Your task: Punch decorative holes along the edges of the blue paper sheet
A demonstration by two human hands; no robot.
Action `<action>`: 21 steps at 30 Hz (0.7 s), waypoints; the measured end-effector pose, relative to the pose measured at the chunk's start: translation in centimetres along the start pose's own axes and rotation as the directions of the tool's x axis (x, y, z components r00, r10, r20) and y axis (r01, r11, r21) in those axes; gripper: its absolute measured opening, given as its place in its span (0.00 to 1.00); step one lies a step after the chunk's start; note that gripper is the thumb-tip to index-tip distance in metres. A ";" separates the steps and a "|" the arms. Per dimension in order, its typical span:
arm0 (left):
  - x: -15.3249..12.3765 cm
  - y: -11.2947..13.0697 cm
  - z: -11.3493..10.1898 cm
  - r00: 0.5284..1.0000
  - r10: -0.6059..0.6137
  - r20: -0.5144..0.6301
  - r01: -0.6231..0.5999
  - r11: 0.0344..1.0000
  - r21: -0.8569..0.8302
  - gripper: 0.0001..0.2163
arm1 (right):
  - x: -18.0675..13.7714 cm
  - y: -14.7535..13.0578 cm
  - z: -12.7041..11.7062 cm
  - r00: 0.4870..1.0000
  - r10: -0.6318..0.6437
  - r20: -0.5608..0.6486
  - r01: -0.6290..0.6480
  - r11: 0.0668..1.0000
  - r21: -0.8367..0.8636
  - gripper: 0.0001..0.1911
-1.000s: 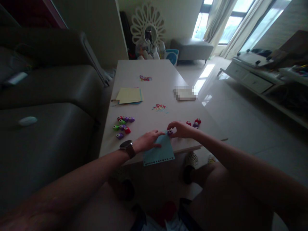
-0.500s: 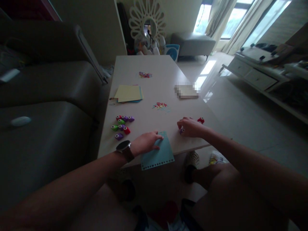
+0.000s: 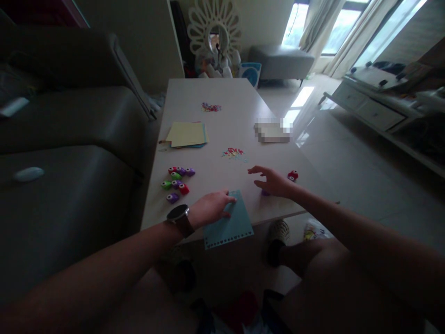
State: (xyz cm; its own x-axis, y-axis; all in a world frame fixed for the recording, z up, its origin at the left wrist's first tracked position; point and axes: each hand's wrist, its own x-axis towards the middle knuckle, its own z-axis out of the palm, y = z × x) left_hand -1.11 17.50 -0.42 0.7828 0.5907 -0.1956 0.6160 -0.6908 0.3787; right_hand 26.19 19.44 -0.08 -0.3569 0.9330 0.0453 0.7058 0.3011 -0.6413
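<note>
Right hand (image 3: pixel 274 182): empty now, fingers spread wide, palm down just above the table (image 3: pixel 215 93), near its right edge. A second ago it pinched a small punch against the far right corner of the blue sheet (image 3: pixel 231 225). Half a second ago it had carried that punch rightward to the group there. Now it has let go.

A purple punch (image 3: pixel 266 192) lies just under my palm, and the red punches (image 3: pixel 293 175) sit just beyond it, to the right.

Left hand (image 3: pixel 212 208): unchanged, flat, fingertips pressing the sheet's far left corner and closed on nothing. Watch (image 3: pixel 179 215) on that wrist.

The sheet is at the near edge of the table, overhanging it, with a row of cut-outs along its near edge. It has hardly shifted.

My reading: the punch is off the paper and put down, so that corner's cut looks finished.

Other punches (image 3: pixel 177 181) are clustered left of the sheet, apart from it. The paper stack (image 3: pixel 187 134) lies further off.
</note>
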 end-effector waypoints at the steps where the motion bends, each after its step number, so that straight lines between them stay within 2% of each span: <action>1: -0.1 0.0 -0.1 1.000 0.001 0.000 -0.001 1.000 -0.004 0.23 | 0.0 0.1 -0.1 1.000 0.013 0.001 -0.013 1.000 -0.004 0.19; 4: -0.3 0.2 -0.4 1.000 0.001 -0.003 -0.001 1.000 -0.002 0.23 | -0.1 0.3 -0.2 0.999 0.021 0.038 -0.018 0.997 -0.076 0.15; 9: -0.4 0.6 -0.5 1.000 0.008 -0.011 -0.007 0.999 0.052 0.23 | -0.7 -0.2 -0.9 0.968 -0.001 0.249 0.055 0.976 -0.211 0.16; 14: -0.1 0.1 -0.9 0.998 0.046 -0.048 -0.043 0.997 0.061 0.24 | -0.8 -0.1 -1.7 0.959 0.032 0.281 0.068 0.937 -0.342 0.17; 18: -0.8 -2.7 -3.5 0.997 -0.005 -0.081 0.006 1.000 0.005 0.16 | -0.8 -0.1 -2.0 0.970 0.028 0.241 0.048 0.952 -0.303 0.13; 21: -1.8 -6.1 -5.5 0.984 -0.151 -0.094 0.159 0.983 0.088 0.16 | -0.9 -0.2 -2.0 0.977 0.016 0.214 0.040 0.966 -0.255 0.09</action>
State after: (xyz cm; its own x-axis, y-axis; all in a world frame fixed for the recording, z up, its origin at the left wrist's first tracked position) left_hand -6.76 23.01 2.59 0.6693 0.7246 -0.1644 0.7378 -0.6221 0.2620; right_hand 27.59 18.96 1.59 -0.4684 0.8740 -0.1297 0.8235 0.3787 -0.4224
